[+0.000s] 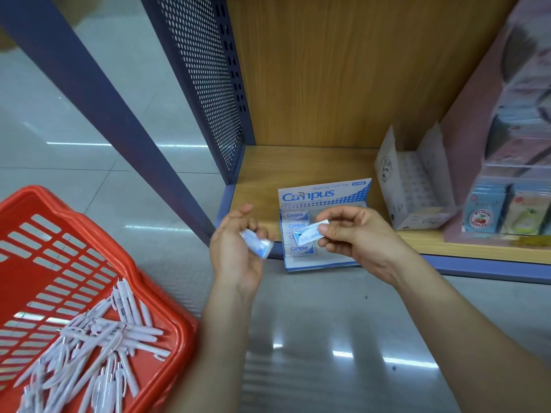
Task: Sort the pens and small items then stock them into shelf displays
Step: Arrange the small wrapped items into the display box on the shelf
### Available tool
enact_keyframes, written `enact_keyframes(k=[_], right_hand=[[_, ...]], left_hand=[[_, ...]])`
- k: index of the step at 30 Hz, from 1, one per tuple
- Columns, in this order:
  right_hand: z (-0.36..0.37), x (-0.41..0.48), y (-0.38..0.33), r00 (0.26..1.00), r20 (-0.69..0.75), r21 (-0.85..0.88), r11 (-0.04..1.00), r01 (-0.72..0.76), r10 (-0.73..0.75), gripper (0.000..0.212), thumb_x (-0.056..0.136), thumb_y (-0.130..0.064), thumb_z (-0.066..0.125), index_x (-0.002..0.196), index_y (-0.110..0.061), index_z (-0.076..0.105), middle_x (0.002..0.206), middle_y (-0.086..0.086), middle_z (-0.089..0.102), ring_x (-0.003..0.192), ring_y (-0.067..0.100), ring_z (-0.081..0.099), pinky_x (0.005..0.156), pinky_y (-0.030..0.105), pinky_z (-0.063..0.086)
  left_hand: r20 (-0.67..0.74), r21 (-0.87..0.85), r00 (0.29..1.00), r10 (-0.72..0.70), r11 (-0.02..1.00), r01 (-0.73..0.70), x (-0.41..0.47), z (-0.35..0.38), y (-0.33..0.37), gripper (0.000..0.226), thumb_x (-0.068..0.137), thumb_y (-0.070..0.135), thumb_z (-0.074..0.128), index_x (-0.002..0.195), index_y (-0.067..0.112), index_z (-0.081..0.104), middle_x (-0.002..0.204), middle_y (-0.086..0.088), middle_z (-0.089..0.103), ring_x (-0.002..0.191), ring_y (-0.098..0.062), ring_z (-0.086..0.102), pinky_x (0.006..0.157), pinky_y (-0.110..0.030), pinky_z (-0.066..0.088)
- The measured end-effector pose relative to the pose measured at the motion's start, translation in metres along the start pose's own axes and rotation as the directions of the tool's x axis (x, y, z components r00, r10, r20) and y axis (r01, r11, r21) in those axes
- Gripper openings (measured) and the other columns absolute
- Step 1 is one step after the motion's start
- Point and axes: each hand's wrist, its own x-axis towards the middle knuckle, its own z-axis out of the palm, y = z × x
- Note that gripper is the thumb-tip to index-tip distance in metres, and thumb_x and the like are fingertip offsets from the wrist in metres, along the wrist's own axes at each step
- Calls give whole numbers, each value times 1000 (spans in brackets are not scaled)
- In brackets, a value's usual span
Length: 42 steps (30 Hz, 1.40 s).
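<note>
A blue and white Campus display box sits at the front edge of the wooden bottom shelf, with several wrapped erasers in its left column. My right hand pinches one Campus eraser just above the box. My left hand holds another blue and white eraser in its curled fingers, left of the box. A red plastic basket at lower left holds several white pens.
A white open display carton of small items stands right of the Campus box. Colourful packaged goods fill the pink display at far right. A blue shelf post and a perforated side panel stand to the left. Grey tiled floor lies below.
</note>
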Motion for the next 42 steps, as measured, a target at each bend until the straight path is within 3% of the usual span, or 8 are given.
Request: enact_keyframes(k=[3, 5, 11, 18, 21, 27, 35, 42], right_hand=[[-1, 0, -3, 1000, -3, 11, 1000, 11, -11, 18, 83, 8, 65, 90, -8, 69, 73, 7, 64, 60, 16, 67, 60, 19, 56], [1, 2, -4, 999, -17, 7, 1000, 28, -28, 22, 82, 8, 66, 95, -10, 69, 70, 5, 64, 60, 14, 65, 61, 18, 54], [10, 4, 6, 999, -25, 175, 984, 37, -33, 25, 82, 7, 66, 103, -7, 67, 85, 8, 70, 74, 12, 65, 69, 18, 52], [7, 4, 8, 999, -5, -74, 997, 31, -32, 24, 88, -1, 64, 93, -23, 72, 88, 3, 58, 83, 12, 59, 81, 30, 56], [9, 3, 6, 987, -11, -305, 941, 148, -159, 22, 80, 1, 73, 89, -19, 74, 90, 7, 69, 79, 7, 61, 76, 18, 52], [8, 6, 10, 988, 46, -241, 958, 154, -147, 35, 76, 8, 73, 99, -18, 72, 102, 2, 69, 88, 10, 67, 81, 23, 54], [0, 13, 22, 996, -83, -131, 990, -41, 31, 14, 86, 1, 67, 98, -6, 69, 78, 12, 67, 61, 11, 66, 56, 15, 50], [-7, 24, 35, 964, -264, -392, 911, -130, 25, 11, 79, -4, 73, 76, -14, 70, 78, 11, 71, 67, 25, 69, 75, 36, 60]], left_hand=[[60, 545, 998, -15, 838, -20, -9, 2, -8, 22, 94, 21, 50, 83, 11, 66, 61, -2, 44, 35, -14, 33, 42, -22, 35], [146, 699, 989, -23, 710, -86, -16, 4, -18, 34, 93, 35, 56, 72, 9, 62, 61, 0, 50, 34, -15, 36, 44, -22, 34], [200, 547, 975, -93, 837, -32, -24, 7, -31, 19, 95, 20, 56, 92, 6, 68, 69, -4, 63, 37, -13, 35, 44, -23, 42], [179, 656, 977, -114, 754, -32, -21, 4, -29, 23, 90, 36, 61, 86, 14, 68, 73, -4, 64, 34, -15, 38, 51, -29, 40], [162, 621, 979, -121, 784, -6, -19, 6, -25, 33, 89, 47, 57, 81, 17, 70, 72, -4, 67, 34, -16, 36, 48, -28, 42], [156, 589, 987, -34, 806, -66, -14, 0, -29, 9, 85, 10, 68, 92, 13, 73, 63, 1, 63, 38, -14, 38, 50, -26, 45], [166, 682, 986, 6, 721, -119, -6, -8, -37, 14, 84, 5, 67, 98, 9, 70, 49, 10, 53, 34, -11, 40, 54, -31, 44], [17, 832, 985, 174, 543, -111, 11, -33, -43, 10, 81, 18, 68, 75, 26, 69, 68, 9, 66, 49, -15, 53, 55, -29, 46]])
